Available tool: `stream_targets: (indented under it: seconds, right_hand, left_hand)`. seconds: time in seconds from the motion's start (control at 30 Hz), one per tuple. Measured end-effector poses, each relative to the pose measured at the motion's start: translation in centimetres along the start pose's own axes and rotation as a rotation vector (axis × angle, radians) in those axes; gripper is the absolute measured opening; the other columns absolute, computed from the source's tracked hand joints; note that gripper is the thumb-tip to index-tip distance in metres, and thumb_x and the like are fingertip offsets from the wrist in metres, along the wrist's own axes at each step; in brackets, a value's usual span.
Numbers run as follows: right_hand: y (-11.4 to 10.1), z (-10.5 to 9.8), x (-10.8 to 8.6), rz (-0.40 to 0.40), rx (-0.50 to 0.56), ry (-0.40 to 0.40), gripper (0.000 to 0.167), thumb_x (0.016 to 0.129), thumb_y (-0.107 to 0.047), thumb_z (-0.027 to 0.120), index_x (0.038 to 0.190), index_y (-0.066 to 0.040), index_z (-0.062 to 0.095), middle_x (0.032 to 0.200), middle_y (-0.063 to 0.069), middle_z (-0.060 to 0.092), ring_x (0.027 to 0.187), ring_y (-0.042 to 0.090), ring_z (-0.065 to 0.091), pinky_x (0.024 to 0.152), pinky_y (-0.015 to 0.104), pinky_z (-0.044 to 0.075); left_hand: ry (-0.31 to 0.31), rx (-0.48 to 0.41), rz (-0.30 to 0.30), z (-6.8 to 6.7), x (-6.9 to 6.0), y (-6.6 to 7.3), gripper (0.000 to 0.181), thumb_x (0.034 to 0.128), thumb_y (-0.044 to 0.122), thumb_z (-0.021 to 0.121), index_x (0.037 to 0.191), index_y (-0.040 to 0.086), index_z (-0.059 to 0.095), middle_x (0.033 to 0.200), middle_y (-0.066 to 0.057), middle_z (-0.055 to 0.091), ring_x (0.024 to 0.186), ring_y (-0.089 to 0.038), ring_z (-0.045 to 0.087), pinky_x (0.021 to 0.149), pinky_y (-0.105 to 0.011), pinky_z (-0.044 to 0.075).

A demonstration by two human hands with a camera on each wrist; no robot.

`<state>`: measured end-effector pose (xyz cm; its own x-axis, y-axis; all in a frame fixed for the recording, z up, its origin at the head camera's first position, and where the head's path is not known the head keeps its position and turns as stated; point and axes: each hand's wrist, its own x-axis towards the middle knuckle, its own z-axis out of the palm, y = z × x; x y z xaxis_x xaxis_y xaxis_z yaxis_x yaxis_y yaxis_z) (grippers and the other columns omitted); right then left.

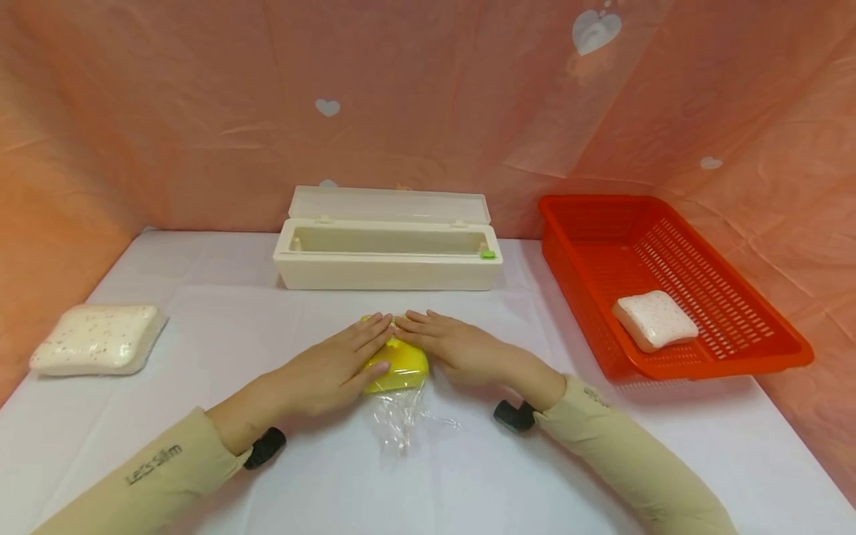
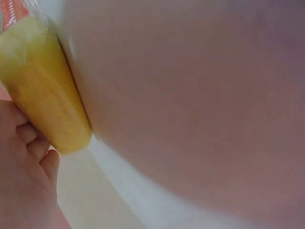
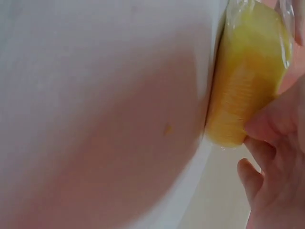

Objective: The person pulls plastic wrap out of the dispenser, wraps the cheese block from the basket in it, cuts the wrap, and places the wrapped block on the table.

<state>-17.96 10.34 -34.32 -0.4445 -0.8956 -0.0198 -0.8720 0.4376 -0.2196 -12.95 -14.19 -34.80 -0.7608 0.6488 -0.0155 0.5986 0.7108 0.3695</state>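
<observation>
A yellow block (image 1: 406,365) lies on the white table in front of me, with clear plastic film (image 1: 396,420) around it. Loose film gathers in a crumpled tail on its near side. My left hand (image 1: 337,365) rests on its left part with fairly straight fingers, the thumb along the near face. From the other side my right hand (image 1: 461,345) lies on its far right part, fingers extended. Both wrist views show the block's side, the yellow block (image 2: 47,95) on the left and the same block (image 3: 243,90) on the right, under the film. The hands cover its far edge.
A long white box (image 1: 388,275), its lid raised and a green slider at its right, stands behind the hands. At the right is a red basket (image 1: 575,297) holding a white speckled block (image 1: 655,319). Another speckled block (image 1: 100,340), film-wrapped, lies at the far left.
</observation>
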Motion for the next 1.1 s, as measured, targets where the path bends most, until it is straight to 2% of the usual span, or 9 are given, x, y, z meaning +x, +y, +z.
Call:
stream_targets:
  seconds: [0.2, 0.4, 0.57, 0.67, 0.8, 0.93, 1.1]
  right_hand:
    - [0.1, 0.3, 0.1, 0.013, 0.066, -0.023, 0.053, 0.098, -0.005, 0.046, 0.149, -0.005, 0.032, 0.157, 0.008, 0.029, 0.146, 0.025, 0.022, 0.118, 0.044, 0.019]
    - [0.7, 0.1, -0.2, 0.019, 0.225, 0.028, 0.053, 0.097, -0.002, 0.041, 0.149, -0.009, 0.034, 0.157, 0.004, 0.027, 0.147, 0.019, 0.018, 0.119, 0.039, 0.016]
    - [0.4, -0.2, -1.2, -0.032, 0.226, 0.070, 0.062, 0.088, 0.007, 0.042, 0.148, -0.007, 0.036, 0.157, 0.005, 0.029, 0.147, 0.020, 0.020, 0.118, 0.038, 0.019]
    - [0.3, -0.1, -1.5, -0.032, 0.217, 0.067, 0.066, 0.085, 0.007, 0.046, 0.149, -0.008, 0.034, 0.157, 0.004, 0.028, 0.147, 0.020, 0.018, 0.118, 0.038, 0.019]
    - [0.4, 0.2, -1.3, -0.007, 0.234, 0.063, 0.067, 0.088, -0.003, 0.058, 0.150, -0.009, 0.032, 0.158, 0.004, 0.027, 0.148, 0.019, 0.017, 0.118, 0.039, 0.020]
    - [0.7, 0.4, -0.7, 0.040, 0.258, 0.079, 0.074, 0.088, -0.018, 0.068, 0.150, -0.010, 0.030, 0.157, 0.003, 0.028, 0.147, 0.018, 0.020, 0.117, 0.038, 0.024]
    - [1.0, 0.3, -0.1, 0.073, 0.286, 0.097, 0.076, 0.086, -0.021, 0.071, 0.150, -0.009, 0.032, 0.156, 0.006, 0.031, 0.145, 0.022, 0.024, 0.116, 0.041, 0.026]
  left_hand:
    - [-0.019, -0.033, -0.028, 0.1, 0.1, -0.2, 0.061, 0.1034, 0.042, 0.033, 0.150, 0.003, 0.026, 0.160, -0.011, 0.017, 0.148, -0.028, 0.012, 0.118, -0.047, 0.015]
    - [0.038, -0.019, -0.008, 0.0, -0.4, -0.2, 0.064, 0.1026, 0.043, 0.036, 0.151, 0.004, 0.022, 0.160, -0.010, 0.014, 0.148, -0.025, 0.011, 0.119, -0.046, 0.013]
    - [0.067, -0.051, 0.018, -0.6, -1.6, 0.0, 0.055, 0.1020, 0.026, 0.041, 0.152, 0.010, 0.024, 0.160, -0.003, 0.018, 0.148, -0.022, 0.015, 0.118, -0.045, 0.017]
    - [0.058, -0.050, 0.038, -0.7, -2.0, 0.0, 0.059, 0.0955, 0.012, 0.047, 0.151, 0.008, 0.027, 0.159, -0.006, 0.023, 0.146, -0.026, 0.021, 0.116, -0.047, 0.023]
    - [0.044, -0.021, 0.046, -0.5, -1.9, -0.3, 0.073, 0.0846, 0.006, 0.054, 0.151, 0.004, 0.024, 0.159, -0.010, 0.021, 0.145, -0.030, 0.023, 0.115, -0.048, 0.025]
    - [0.105, -0.037, 0.024, 0.0, -1.2, -0.5, 0.078, 0.0847, 0.010, 0.063, 0.151, 0.001, 0.023, 0.158, -0.012, 0.022, 0.145, -0.030, 0.023, 0.114, -0.047, 0.026]
    - [0.197, -0.048, 0.014, 0.6, -0.2, -0.5, 0.081, 0.0831, 0.016, 0.072, 0.148, -0.004, 0.027, 0.154, -0.018, 0.029, 0.142, -0.034, 0.029, 0.112, -0.050, 0.030]
